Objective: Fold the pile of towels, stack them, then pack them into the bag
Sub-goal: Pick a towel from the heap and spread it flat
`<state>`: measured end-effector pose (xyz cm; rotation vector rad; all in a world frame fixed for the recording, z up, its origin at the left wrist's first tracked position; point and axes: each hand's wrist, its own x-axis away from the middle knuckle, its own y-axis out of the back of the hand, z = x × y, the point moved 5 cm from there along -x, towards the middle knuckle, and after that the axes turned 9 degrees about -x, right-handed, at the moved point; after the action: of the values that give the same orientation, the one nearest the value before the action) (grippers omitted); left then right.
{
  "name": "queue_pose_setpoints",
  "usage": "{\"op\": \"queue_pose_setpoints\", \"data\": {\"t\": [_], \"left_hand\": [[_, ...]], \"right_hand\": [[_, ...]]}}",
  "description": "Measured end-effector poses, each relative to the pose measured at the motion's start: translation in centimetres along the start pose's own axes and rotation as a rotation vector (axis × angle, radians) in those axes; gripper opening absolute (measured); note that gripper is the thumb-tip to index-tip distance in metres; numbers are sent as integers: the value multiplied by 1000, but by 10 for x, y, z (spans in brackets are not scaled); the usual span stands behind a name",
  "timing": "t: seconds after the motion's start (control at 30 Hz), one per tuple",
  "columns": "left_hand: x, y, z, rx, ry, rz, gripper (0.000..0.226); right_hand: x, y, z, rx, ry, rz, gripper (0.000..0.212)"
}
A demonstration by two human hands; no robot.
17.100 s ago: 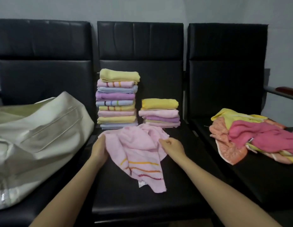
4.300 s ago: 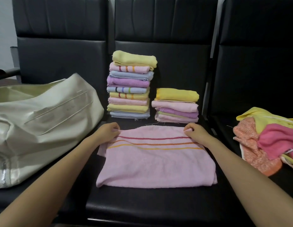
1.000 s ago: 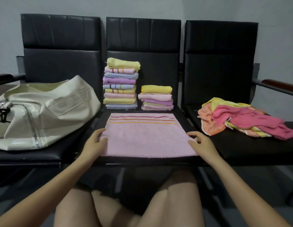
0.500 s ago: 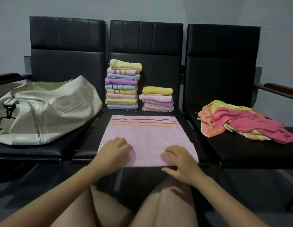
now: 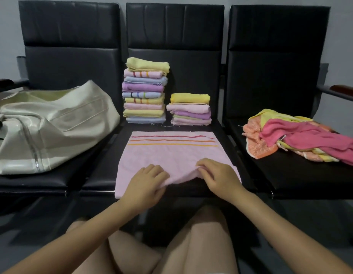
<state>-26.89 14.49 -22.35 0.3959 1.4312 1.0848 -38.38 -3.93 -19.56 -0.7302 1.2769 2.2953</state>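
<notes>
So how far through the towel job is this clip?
Partway. Done: two folded stacks, a tall one and a short one, on the middle chair. In hand: both hands, left and right, lift the pink striped towel's near edge. Left: the unfolded pile on the right chair, and packing the cream bag.

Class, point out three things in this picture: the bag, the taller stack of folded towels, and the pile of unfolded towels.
bag [image 5: 53, 123]: head view, its side panel.
taller stack of folded towels [image 5: 145, 89]: head view, mid-stack purple towel.
pile of unfolded towels [image 5: 302, 139]: head view, the pink towel on top.
</notes>
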Motion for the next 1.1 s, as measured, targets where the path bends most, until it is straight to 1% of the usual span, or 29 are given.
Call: {"op": "queue_pose_setpoints", "data": {"t": [0.03,0.1,0.17,0.2,0.23,0.27,0.3,0.37,0.43,0.47,0.5,0.53,0.57,0.6,0.63,0.7,0.77,0.83,0.9,1.0,1.1], "left_hand": [[-6,2,4,-2,33,-16,21],[-16,8,17,13,145,-31,31],[-22,8,37,19,259,19,44],[-23,7,46,-5,271,39,46],[-25,8,53,-36,245,32,45],[-26,9,59,-63,207,23,42],[-26,11,63,-88,171,20,39],[-24,11,73,-123,140,43,30],[-21,10,87,-123,185,93,26],[-19,11,94,-87,229,105,29],[-18,11,101,0,283,115,33],[-17,14,106,159,364,117,37],[-16,17,110,366,466,116,37],[-15,19,112,554,560,114,35],[-15,20,114,690,622,110,31],[-16,24,114,778,654,141,25],[-18,27,116,743,642,191,24],[-22,25,123,681,636,237,28],[-27,19,132,604,634,287,26],[-45,9,146,497,646,309,17],[-72,-7,156,418,654,320,15]], "right_hand": [[-6,3,0,40,10,18,19],[-12,1,-3,117,25,134,15],[-11,-1,-15,158,-67,260,19],[-8,-1,-22,174,-132,292,23],[-6,2,-30,186,-191,291,29],[-5,7,-36,177,-243,252,33],[-5,14,-43,138,-309,183,32],[-5,30,-52,-66,-465,-6,27],[-2,45,-56,-290,-583,-183,30],[0,50,-54,-359,-602,-237,29],[1,53,-51,-397,-603,-271,28],[2,55,-48,-422,-595,-290,27],[1,55,-44,-432,-579,-292,27],[0,54,-41,-437,-560,-288,26],[-3,53,-38,-439,-550,-282,23],[-9,52,-33,-432,-565,-289,18],[-16,53,-32,-403,-592,-290,12],[-22,52,-36,-394,-638,-250,8],[-28,50,-47,-359,-711,-208,13],[-41,47,-70,-252,-805,-171,19],[-55,44,-93,-103,-863,-144,21]]}}
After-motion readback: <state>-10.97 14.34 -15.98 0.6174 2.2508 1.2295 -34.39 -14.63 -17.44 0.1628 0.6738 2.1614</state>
